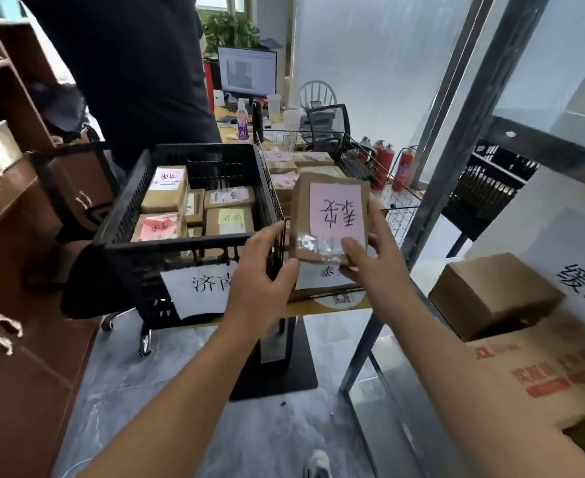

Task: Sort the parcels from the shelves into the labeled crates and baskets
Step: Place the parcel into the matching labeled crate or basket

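The right hand [370,267] grips the lower right corner of a flat brown parcel [329,250], thumb pressed on its taped front and fingers curled behind its right edge. The left hand [261,270] curls round the parcel's left edge, thumb at the lower left corner and fingertips at the side. The parcel is held upright in the air just right of the black crate [122,232], close against that crate's right wall, with its pink label [335,212] facing the camera and the handwriting upside down.

Inside the black crate lie several small boxed parcels [167,191] with pink, yellow and red notes. A white paper sign [198,288] hangs on the crate's front wall. Just right of the crate and behind the held parcel stands a wire basket [401,201] with more parcels. Further right of the crate sits a plain cardboard box [491,291]. Behind the crate stands a person in dark clothes [129,63]. Left of the crate is a brown wooden cabinet [15,357].
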